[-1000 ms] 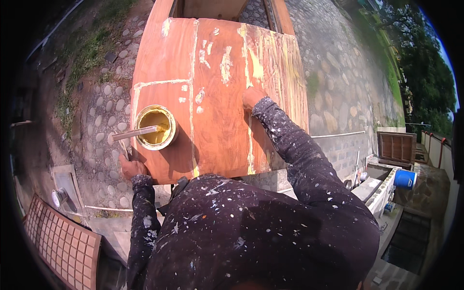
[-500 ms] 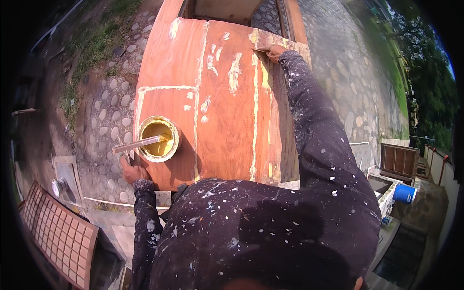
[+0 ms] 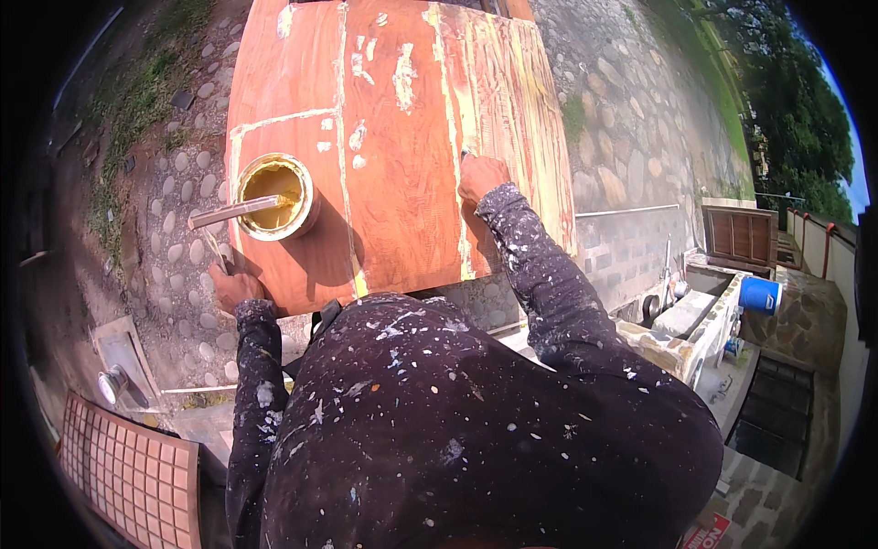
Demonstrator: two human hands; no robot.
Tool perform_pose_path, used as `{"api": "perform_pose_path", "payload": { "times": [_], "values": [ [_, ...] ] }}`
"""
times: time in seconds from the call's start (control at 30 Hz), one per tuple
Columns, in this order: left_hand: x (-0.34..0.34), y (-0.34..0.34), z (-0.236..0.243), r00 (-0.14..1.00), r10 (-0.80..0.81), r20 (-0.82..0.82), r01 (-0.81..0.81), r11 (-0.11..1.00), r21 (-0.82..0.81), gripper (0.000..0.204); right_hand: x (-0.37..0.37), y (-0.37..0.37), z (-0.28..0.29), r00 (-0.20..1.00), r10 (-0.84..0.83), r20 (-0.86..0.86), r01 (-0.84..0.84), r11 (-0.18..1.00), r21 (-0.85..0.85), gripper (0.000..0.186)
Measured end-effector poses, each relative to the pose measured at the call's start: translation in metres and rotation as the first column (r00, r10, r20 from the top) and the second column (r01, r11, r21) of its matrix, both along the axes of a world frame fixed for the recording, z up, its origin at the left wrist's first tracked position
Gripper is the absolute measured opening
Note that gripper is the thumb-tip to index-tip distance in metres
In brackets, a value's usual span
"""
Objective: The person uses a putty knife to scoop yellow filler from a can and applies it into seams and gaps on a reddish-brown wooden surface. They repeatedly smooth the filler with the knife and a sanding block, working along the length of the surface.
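Note:
A reddish wooden panel (image 3: 395, 220) lies before me, marked with pale filler along its seams and in patches. Yellowish streaks cover its right part. On its left side stands an open round can (image 3: 307, 212) of yellow putty, with a flat wooden stick (image 3: 230, 213) across the rim, its tip coated. My right hand (image 3: 483, 178) is closed at the seam right of the middle, on a small dark-ended tool that looks like a putty knife, mostly hidden. My left hand (image 3: 238, 288) is closed by the panel's near left corner, around something with a thin pale blade (image 3: 215, 249).
Cobbled ground (image 3: 183, 224) runs along the left, stone paving (image 3: 631, 119) along the right. A gridded wooden panel (image 3: 133, 471) leans at the lower left. To the right are a masonry basin (image 3: 686, 316), a blue bucket (image 3: 759, 296) and a brown wooden panel (image 3: 739, 234).
My right hand has come from the panel's far right end nearer to me, onto the seam. The streaked right part now shows uncovered. The view has shifted; my left hand stays by the corner.

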State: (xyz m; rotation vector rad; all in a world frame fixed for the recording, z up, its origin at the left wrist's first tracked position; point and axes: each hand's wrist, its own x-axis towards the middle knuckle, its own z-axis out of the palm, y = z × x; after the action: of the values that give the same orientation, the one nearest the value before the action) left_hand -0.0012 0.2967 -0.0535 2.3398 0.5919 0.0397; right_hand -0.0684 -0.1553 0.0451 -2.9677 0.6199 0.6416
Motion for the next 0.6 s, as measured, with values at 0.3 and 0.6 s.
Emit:
{"api": "perform_pose_path", "payload": {
  "times": [0.3,0.6],
  "values": [
    [0.000,-0.006,0.007,0.996,0.021,-0.089,-0.010,0.993,0.120,0.044,-0.020,-0.051,0.048,0.993,0.019,0.118,-0.038,0.986,0.164,0.050],
    [0.001,-0.007,0.012,0.999,0.018,-0.041,-0.019,0.999,-0.031,0.046,0.203,-0.165,-0.008,0.960,0.280,0.013,-0.280,0.960,0.011,0.052]
  ]
}}
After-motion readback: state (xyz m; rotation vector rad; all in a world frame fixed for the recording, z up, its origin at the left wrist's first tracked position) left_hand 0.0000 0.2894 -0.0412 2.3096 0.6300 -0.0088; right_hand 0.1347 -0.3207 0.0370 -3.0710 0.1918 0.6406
